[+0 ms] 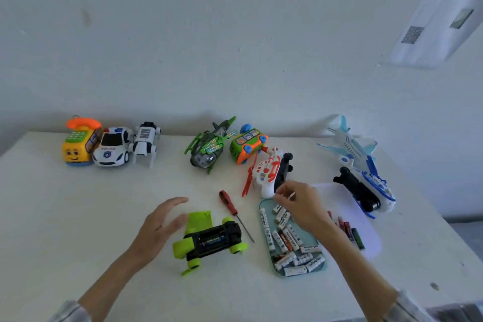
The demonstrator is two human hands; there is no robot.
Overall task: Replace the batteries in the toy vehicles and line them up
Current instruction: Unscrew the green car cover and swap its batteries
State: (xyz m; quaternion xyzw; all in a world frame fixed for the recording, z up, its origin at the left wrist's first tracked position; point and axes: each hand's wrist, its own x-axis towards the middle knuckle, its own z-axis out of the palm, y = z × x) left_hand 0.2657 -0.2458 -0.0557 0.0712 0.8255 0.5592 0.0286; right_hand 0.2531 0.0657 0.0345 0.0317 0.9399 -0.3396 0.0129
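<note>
Green car lies belly-up, its open battery bay running left-right, just beside the open left hand; the right hand pinches over the battery tray, holding what, unclear.

White table against a pale wall, with a QR-coded paper sheet at upper right.

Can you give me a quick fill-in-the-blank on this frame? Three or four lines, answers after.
1. The lime green car lies ____ with its battery bay exposed.
2. The screwdriver has a ____ handle.
3. The white batteries lie in a light blue ____.
4. The ____ hand reaches over them.

Answers: upside down; red; tray; right
</note>
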